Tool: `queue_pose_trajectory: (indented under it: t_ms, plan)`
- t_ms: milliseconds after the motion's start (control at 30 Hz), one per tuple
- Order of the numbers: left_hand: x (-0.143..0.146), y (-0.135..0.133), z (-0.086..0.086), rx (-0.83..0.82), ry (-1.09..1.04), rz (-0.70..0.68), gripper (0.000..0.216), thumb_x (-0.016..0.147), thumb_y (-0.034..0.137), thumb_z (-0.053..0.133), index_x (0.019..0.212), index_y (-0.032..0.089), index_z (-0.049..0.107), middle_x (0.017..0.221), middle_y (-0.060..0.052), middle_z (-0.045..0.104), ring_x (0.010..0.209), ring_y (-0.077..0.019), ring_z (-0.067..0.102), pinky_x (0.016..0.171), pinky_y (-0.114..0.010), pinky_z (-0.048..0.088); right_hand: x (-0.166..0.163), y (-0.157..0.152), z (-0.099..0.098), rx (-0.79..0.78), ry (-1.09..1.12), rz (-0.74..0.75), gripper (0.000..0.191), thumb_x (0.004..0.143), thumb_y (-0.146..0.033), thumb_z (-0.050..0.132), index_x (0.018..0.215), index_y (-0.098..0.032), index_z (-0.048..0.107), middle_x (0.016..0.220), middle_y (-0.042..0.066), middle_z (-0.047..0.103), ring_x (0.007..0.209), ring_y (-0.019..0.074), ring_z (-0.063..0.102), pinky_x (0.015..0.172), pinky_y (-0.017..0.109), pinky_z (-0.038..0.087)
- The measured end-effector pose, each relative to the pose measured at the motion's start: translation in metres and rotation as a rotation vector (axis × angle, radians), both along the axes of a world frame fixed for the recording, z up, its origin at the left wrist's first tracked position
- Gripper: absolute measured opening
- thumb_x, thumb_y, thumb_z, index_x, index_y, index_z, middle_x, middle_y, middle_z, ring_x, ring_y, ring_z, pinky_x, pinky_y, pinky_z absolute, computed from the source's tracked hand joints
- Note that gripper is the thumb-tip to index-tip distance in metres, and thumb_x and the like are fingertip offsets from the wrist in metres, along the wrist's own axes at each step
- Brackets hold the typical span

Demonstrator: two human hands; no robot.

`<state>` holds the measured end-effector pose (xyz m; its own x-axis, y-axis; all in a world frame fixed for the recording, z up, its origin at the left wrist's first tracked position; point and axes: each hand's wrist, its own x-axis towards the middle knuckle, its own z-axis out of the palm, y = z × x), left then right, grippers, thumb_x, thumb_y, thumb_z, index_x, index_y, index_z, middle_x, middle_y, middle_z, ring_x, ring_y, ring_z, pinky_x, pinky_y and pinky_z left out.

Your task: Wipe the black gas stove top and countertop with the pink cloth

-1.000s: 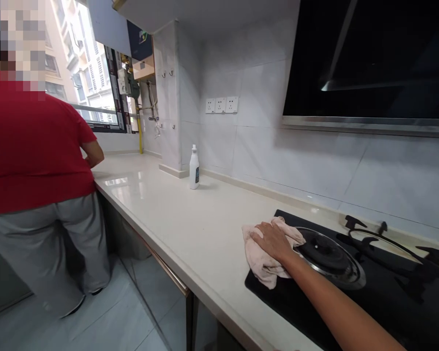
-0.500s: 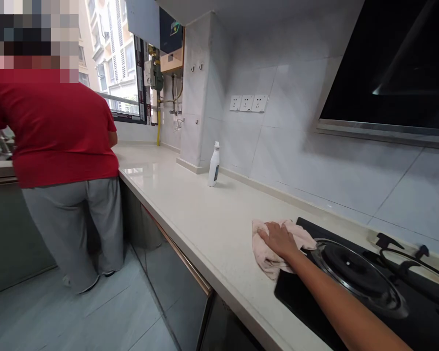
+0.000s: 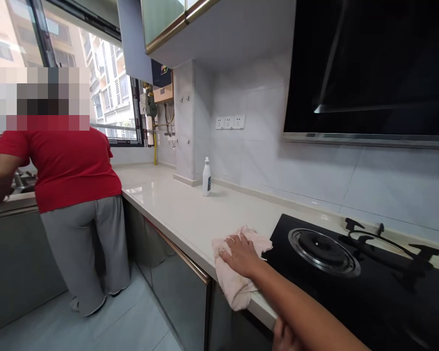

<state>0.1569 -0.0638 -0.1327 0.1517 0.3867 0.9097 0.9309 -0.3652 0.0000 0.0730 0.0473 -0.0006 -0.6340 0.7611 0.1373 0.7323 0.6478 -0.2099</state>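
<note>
My right hand lies palm down on a pale pink cloth, fingers stretched flat over it. The cloth sits at the front edge of the cream countertop, just left of the black glass hob, and part of it hangs over the edge. A small part of my left hand shows at the bottom edge under my right forearm; its fingers are hidden.
The hob carries a round burner and a black pan support. A white bottle stands by the wall. A dark range hood hangs above. A person in a red shirt stands at the far counter by the window.
My right hand has slid the cloth left and toward me, off the hob onto the counter's front edge, where it now hangs over. The view has swung.
</note>
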Motion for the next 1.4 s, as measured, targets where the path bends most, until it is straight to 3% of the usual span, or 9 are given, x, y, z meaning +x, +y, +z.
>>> queue_pose_trajectory:
  t_ms: [200, 500, 633, 767, 1033, 1300, 1400]
  plan:
    - [-0.006, 0.000, 0.005, 0.104, -0.011, -0.011, 0.030, 0.069, 0.033, 0.076, 0.098, 0.037, 0.081, 0.109, -0.004, 0.075, 0.112, -0.0390, 0.063, 0.086, -0.056, 0.059, 0.023, -0.034, 0.007, 0.061, 0.017, 0.109, 0.062, 0.101, -0.060, 0.034, 0.144, -0.018, 0.050, 0.148, 0.015, 0.049, 0.139, 0.0407, 0.037, 0.113, 0.059, 0.028]
    - [-0.013, -0.019, 0.007, 0.093, -0.033, -0.077, 0.057, 0.078, 0.056, 0.065, 0.127, 0.027, 0.070, 0.122, -0.013, 0.070, 0.121, -0.0428, 0.059, 0.094, -0.059, 0.053, 0.054, -0.060, 0.012, 0.178, 0.043, 0.119, 0.039, 0.099, -0.051, 0.052, 0.119, -0.020, 0.063, 0.126, 0.011, 0.061, 0.124, 0.0307, 0.048, 0.112, 0.046, 0.031]
    - [-0.016, -0.023, 0.002, 0.063, -0.055, -0.097, 0.059, 0.085, 0.055, 0.061, 0.136, 0.025, 0.062, 0.123, -0.014, 0.069, 0.119, -0.0374, 0.061, 0.100, -0.057, 0.050, 0.069, -0.047, 0.013, 0.180, 0.071, -0.018, 0.036, 0.102, -0.044, 0.046, 0.123, -0.019, 0.061, 0.130, 0.013, 0.058, 0.123, 0.0316, 0.047, 0.104, 0.046, 0.036]
    - [-0.017, -0.023, -0.001, 0.062, -0.117, -0.147, 0.055, 0.089, 0.050, 0.058, 0.139, 0.026, 0.058, 0.121, -0.014, 0.070, 0.117, -0.0356, 0.062, 0.101, -0.057, 0.048, 0.072, -0.040, 0.012, 0.149, 0.081, -0.107, 0.040, 0.103, -0.044, 0.039, 0.127, -0.019, 0.060, 0.138, 0.016, 0.053, 0.129, 0.0355, 0.042, 0.106, 0.054, 0.033]
    - [-0.031, -0.034, 0.016, -0.077, -0.037, -0.316, 0.063, 0.091, 0.036, 0.057, 0.150, 0.019, 0.046, 0.144, -0.020, 0.055, 0.137, -0.0386, 0.049, 0.104, -0.059, 0.047, 0.078, -0.048, 0.010, 0.012, 0.020, -0.034, 0.054, 0.095, -0.064, 0.044, 0.138, -0.033, 0.057, 0.155, 0.011, 0.043, 0.139, 0.0420, 0.035, 0.106, 0.066, 0.028]
    - [-0.040, -0.047, 0.019, -0.240, -0.008, -0.370, 0.080, 0.081, 0.021, 0.064, 0.156, 0.019, 0.036, 0.154, -0.021, 0.045, 0.144, -0.0400, 0.041, 0.110, -0.061, 0.046, 0.089, -0.059, 0.010, -0.012, 0.049, -0.037, 0.056, 0.097, -0.061, 0.040, 0.145, -0.033, 0.052, 0.158, 0.008, 0.040, 0.142, 0.0377, 0.033, 0.111, 0.062, 0.025]
    - [-0.043, -0.058, 0.017, -0.306, -0.019, -0.454, 0.076, 0.078, 0.018, 0.064, 0.151, 0.021, 0.044, 0.158, -0.018, 0.040, 0.147, -0.0383, 0.038, 0.114, -0.058, 0.043, 0.098, -0.065, 0.007, -0.002, 0.072, -0.051, 0.056, 0.098, -0.059, 0.039, 0.146, -0.033, 0.051, 0.160, 0.007, 0.038, 0.142, 0.0380, 0.032, 0.112, 0.063, 0.024]
